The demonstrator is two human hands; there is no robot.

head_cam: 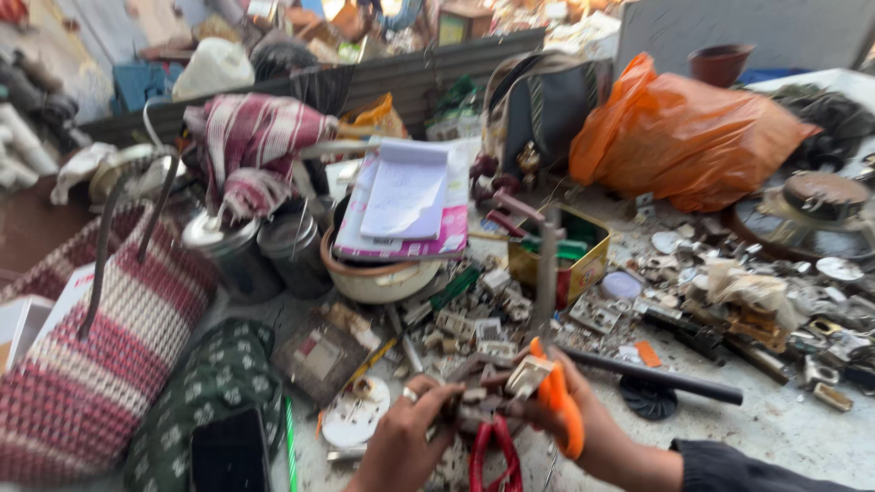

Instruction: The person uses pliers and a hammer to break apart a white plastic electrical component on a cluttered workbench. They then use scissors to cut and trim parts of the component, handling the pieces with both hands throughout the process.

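Note:
My left hand (401, 442), a ring on one finger, reaches up from the bottom edge and pinches a small electrical part (474, 396) at the middle of a heap of loose switch parts. My right hand (592, 428), in a dark sleeve, comes in from the lower right and grips an orange-handled tool (558, 401) whose head presses against a white plug-like piece (527, 374). Red-handled pliers (495, 456) lie just below, between both hands. The frame is blurred, so the exact grip is hard to make out.
A red and white woven bag (100, 364) fills the left side beside a green patterned cloth (210, 383) and a dark phone (230, 451). Behind the parts heap sit a bowl under a notepad (406, 196), a yellow tin (565, 260), metal pots and an orange plastic bag (684, 137).

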